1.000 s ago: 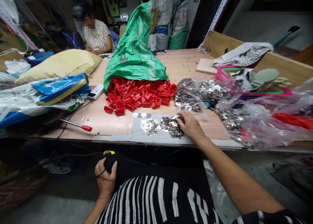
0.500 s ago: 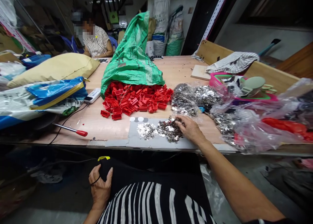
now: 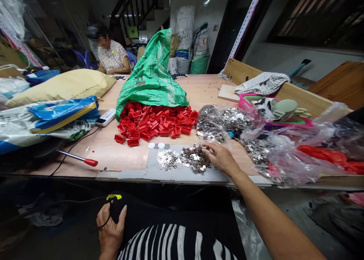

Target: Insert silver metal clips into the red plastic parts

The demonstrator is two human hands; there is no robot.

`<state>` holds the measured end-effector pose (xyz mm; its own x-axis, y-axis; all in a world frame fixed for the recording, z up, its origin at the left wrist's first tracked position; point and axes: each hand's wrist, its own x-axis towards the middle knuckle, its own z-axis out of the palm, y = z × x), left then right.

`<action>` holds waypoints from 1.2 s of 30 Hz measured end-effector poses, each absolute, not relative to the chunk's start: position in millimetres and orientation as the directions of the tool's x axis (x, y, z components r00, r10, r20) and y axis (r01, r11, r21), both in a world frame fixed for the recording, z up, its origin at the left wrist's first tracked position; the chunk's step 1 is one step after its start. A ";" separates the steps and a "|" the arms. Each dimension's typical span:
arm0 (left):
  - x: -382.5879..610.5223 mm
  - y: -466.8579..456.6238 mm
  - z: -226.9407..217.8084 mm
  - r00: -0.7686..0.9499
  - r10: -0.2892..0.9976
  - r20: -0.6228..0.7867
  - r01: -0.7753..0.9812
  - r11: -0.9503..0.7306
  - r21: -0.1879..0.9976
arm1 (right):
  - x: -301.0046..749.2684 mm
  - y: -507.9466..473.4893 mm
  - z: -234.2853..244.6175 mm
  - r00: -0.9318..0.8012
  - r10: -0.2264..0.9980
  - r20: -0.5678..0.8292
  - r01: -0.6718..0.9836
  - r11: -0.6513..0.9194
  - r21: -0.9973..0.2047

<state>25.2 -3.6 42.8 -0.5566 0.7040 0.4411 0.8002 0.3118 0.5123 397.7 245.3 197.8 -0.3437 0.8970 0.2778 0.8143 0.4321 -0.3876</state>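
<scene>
My right hand lies over the right edge of a darker pile of small flat metal pieces, its fingers stretched to the left and touching the pile. No piece can be made out in its fingers. A brighter pile of small silver metal pieces sits just to the left, on the same grey sheet. My left hand rests low on my dark lap, thumb apart from the fingers. A thin black loop crosses its fingers, and a yellow tag shows just above.
Red plastic pieces spill from a green woven sack beyond the sheet. Plastic bags of metal pieces and a pink basket stand right. A red-tipped lever juts out left. Another person sits across the table.
The view has tilted up a little, so the table appears lower. My right hand remains at the darker pile, its fingers slightly shifted. My left hand stays on my lap.
</scene>
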 end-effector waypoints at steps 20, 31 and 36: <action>22.9 -6.9 31.5 -0.560 0.704 0.437 0.799 0.319 0.509 | 354.9 307.7 208.3 -0.278 0.960 -0.002 0.947 0.274 -0.169; 23.6 -5.6 32.0 -0.546 0.693 0.470 0.809 0.292 0.509 | 361.1 301.4 210.1 -0.400 0.916 -0.023 0.874 0.374 -0.310; 23.4 -5.1 34.2 -0.548 0.699 0.460 0.805 0.292 0.516 | 367.0 302.9 207.9 -0.478 0.878 -0.005 0.817 0.444 -0.367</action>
